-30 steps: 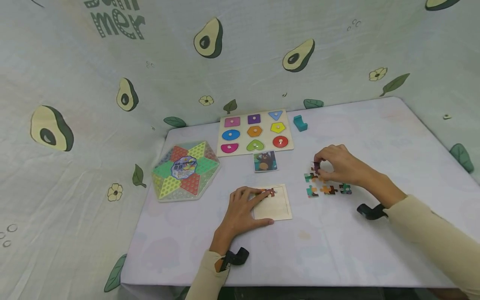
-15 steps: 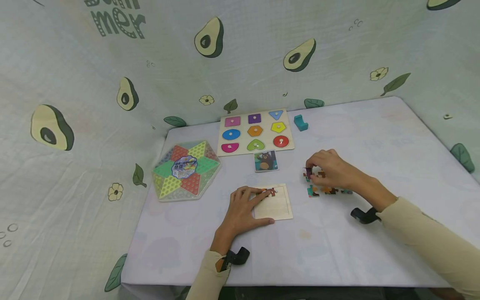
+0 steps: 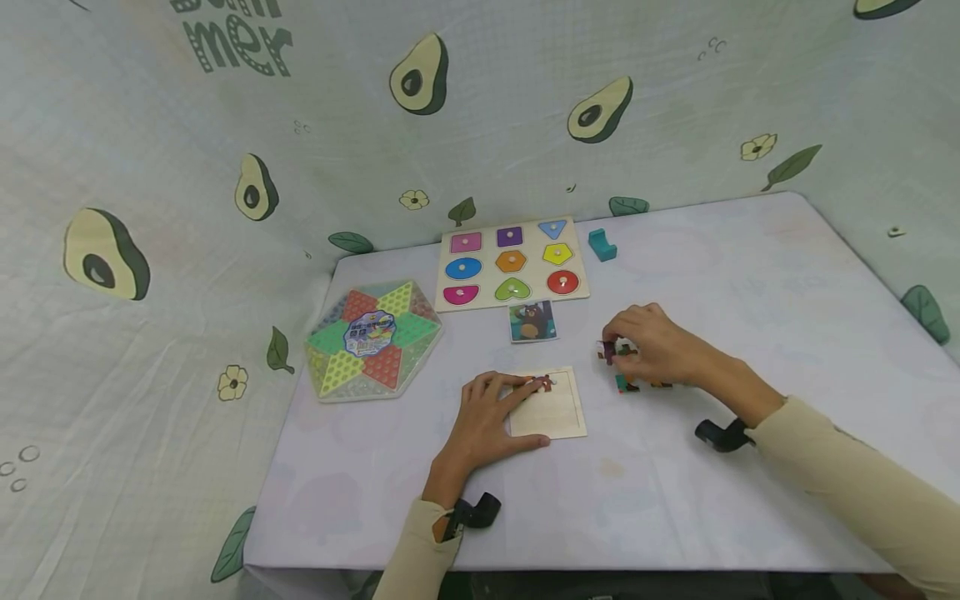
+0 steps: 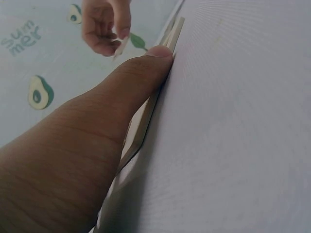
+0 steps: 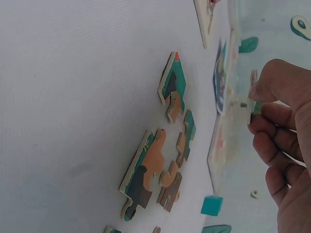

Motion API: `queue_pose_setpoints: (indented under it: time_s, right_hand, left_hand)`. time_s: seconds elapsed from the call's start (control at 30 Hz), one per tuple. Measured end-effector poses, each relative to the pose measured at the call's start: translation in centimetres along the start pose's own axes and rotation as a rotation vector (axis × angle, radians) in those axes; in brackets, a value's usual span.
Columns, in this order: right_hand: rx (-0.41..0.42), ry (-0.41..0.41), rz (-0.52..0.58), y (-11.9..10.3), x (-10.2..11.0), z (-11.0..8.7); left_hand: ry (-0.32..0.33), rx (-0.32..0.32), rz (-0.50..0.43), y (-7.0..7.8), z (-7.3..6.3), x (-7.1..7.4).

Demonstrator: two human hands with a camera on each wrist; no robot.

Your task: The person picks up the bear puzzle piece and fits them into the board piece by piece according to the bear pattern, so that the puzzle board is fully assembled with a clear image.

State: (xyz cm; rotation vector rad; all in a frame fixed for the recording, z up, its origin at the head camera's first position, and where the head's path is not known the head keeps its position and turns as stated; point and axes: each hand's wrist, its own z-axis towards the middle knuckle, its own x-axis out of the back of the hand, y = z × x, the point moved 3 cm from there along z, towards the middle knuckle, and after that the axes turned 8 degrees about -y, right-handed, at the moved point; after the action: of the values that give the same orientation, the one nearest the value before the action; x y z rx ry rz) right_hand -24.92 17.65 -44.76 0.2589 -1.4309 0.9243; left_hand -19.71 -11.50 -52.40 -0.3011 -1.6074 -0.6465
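Observation:
My left hand [image 3: 480,421] rests on a square wooden puzzle tray [image 3: 558,419], fingers spread, thumb at its near edge. Its index fingertip touches a brown-red puzzle piece [image 3: 543,383] lying in the tray's upper part. In the left wrist view the thumb lies along the tray's side [image 4: 141,124]. My right hand [image 3: 656,343] pinches another puzzle piece [image 5: 252,97] between thumb and fingers, raised above the table. Under and beside that hand lie several loose jigsaw pieces [image 5: 148,170] in green, orange and brown, partly hidden by it in the head view.
A bear picture card [image 3: 532,322] lies behind the tray. Farther back is a peg board [image 3: 487,279] with coloured shapes, and a teal block [image 3: 602,245] to its right. A hexagonal star-patterned game box [image 3: 375,342] is at left. Patterned cloth hangs behind the table.
My right hand has moved left and slightly toward me with the pinched puzzle piece, now covering more of the loose pieces. The left hand has stayed on the tray.

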Motion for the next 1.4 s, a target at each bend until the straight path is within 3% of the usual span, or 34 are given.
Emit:
queue_pose_setpoints:
  time_s: [0.4,1.4]
  right_hand:
    - [-0.002,-0.047,-0.003,-0.9,-0.9,0.7]
    - [0.124,-0.062,0.014,-3.0,-4.1,2.5]
  left_hand:
    - [-0.009,0.008,0.010,0.0,0.0,0.1]
    - [-0.020,0.006,-0.008,0.0,0.0,0.5]
